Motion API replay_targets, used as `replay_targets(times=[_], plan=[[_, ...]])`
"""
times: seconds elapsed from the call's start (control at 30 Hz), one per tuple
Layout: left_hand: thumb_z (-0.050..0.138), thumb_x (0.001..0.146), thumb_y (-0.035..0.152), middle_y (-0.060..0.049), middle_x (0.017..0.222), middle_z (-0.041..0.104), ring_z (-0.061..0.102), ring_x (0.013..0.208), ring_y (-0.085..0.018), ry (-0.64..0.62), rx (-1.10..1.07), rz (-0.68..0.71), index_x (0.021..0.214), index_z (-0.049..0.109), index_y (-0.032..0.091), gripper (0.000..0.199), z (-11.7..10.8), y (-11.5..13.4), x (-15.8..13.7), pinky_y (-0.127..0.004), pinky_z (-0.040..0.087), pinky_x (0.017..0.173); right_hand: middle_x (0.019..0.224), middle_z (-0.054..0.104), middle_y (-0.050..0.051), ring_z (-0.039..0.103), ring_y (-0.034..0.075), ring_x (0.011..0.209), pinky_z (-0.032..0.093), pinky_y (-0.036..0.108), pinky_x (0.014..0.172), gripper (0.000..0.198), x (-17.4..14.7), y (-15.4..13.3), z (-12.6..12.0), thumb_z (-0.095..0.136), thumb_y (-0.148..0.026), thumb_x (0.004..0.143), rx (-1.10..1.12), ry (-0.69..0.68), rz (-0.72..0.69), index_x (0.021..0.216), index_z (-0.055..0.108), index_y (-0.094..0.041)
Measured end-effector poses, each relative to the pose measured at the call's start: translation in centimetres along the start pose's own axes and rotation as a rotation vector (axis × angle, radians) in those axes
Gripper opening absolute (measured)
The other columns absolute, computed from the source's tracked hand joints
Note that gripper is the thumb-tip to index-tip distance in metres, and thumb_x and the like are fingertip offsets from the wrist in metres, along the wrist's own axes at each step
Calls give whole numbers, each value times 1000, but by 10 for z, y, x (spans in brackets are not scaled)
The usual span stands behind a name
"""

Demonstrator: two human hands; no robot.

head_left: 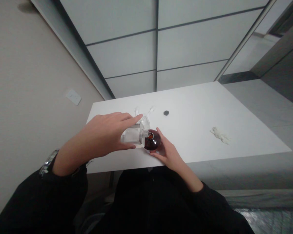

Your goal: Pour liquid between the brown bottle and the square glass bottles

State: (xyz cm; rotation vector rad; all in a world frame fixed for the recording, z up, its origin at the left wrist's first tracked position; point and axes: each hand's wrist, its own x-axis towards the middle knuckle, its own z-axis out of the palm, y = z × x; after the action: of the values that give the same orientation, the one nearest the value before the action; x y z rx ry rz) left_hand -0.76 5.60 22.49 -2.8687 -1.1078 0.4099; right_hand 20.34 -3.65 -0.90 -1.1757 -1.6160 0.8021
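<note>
White tabletop (190, 100) in front of us, with pale panelled doors (132, 58) behind it and a wall outlet (74, 97) off to the left. So, our left hand (109, 133) has a clear glass bottle (132, 136) gripped between thumb and fingers, tipped on its side with its threaded neck pointing right. That neck sits right at the open mouth of a round dark-brown bottle (154, 143), though we can't tell if the glass actually touches. Our right hand (169, 154) is curled around the brown one from the right, near the table's front edge. Just past the bottles we've got some clear pieces (150, 110), too see-through to make out properly. Bit further right lies a small dark disc (166, 112), and well apart from everything, a crumpled off-white wad (220, 135). Oh, and we're wearing a metal-banded watch (48, 161) on the left wrist.
</note>
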Motion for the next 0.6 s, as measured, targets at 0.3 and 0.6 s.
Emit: replay_targets(times=[0.3, 0.6], plan=[[74, 92, 63, -9, 150, 71, 69, 131, -36, 1, 6, 6, 165, 47, 35, 82, 0, -1, 0, -36, 57, 89, 171, 51, 15, 55, 37, 154, 44, 63, 127, 107, -1, 1, 0, 81, -44, 95, 2, -8, 11, 178, 13, -35], [75, 92, 61, -10, 150, 70, 70, 130, -37, -6, 16, 8, 165, 47, 35, 82, -1, 0, -1, -38, 56, 89, 170, 53, 15, 55, 36, 154, 45, 61, 127, 106, -1, 3, 0, 80, -45, 96, 1, -6, 3, 178, 15, -34]])
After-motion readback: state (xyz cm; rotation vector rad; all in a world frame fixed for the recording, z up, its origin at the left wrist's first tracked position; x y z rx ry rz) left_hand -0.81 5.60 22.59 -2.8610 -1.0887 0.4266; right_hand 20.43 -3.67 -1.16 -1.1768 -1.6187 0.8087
